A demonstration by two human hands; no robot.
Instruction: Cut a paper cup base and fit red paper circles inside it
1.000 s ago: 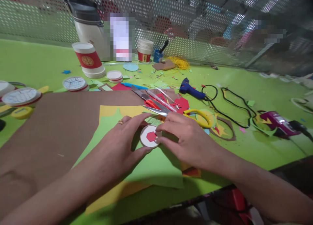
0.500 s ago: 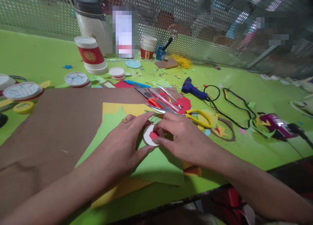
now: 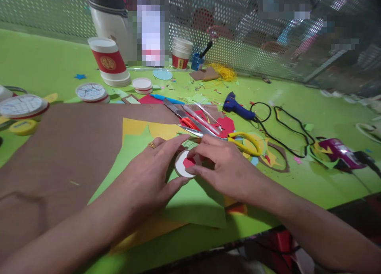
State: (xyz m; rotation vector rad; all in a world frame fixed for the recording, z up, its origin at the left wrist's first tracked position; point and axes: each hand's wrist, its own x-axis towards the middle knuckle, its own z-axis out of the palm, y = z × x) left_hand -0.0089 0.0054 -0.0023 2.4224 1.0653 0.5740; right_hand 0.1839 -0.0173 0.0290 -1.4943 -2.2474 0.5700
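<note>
A small round white paper disc [image 3: 180,167] with a raised rim lies on the green paper sheet [image 3: 199,204]. My left hand [image 3: 150,168] curves around its left side, the thumb at the lower edge and the fingers by the top, steadying it. On the disc's face is a small red paper piece [image 3: 188,163] with angled edges. The thumb and fingertips of my right hand [image 3: 228,163] pinch this piece at its right side, partly covering it. Just beyond my right hand lie yellow-handled scissors [image 3: 248,143].
Brown cardboard [image 3: 77,147] and yellow paper [image 3: 131,125] lie under the green sheet. A blue glue gun [image 3: 238,107] with a black cord is at right. Behind are paper cups [image 3: 108,61], a paint jar [image 3: 197,62], a white flask [image 3: 110,24] and a mesh screen [image 3: 232,39].
The camera view has shifted slightly, so the background sits a little higher. Both hands keep nearly the same hold on the disc and the red piece.
</note>
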